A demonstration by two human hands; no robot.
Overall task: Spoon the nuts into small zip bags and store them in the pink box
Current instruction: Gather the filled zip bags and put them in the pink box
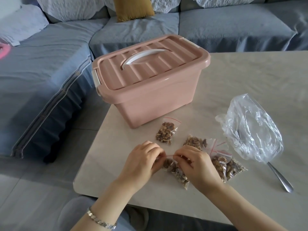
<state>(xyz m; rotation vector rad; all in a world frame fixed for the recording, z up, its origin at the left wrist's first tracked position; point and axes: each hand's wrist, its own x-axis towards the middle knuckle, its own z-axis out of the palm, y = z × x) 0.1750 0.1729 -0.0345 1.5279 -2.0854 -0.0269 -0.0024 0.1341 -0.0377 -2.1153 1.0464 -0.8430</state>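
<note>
A pink box (pixel 155 97) with a white handle stands on the table with its lid on. My left hand (pixel 143 161) and my right hand (pixel 196 164) pinch the red zip strip of a small zip bag of nuts (pixel 176 172) that lies between them on the table. Another filled zip bag (pixel 166 131) lies just in front of the box. More filled bags lie to the right, one (pixel 195 141) behind my right hand and two (pixel 228 165) beside it. A metal spoon (pixel 280 178) sticks out from under a crumpled clear plastic bag (pixel 253 129).
The light table (pixel 250 77) ends close to my body and at its left edge near the box. A grey-blue sofa (pixel 50 72) with cushions wraps around the left and far sides. A silver bracelet sits on my left wrist.
</note>
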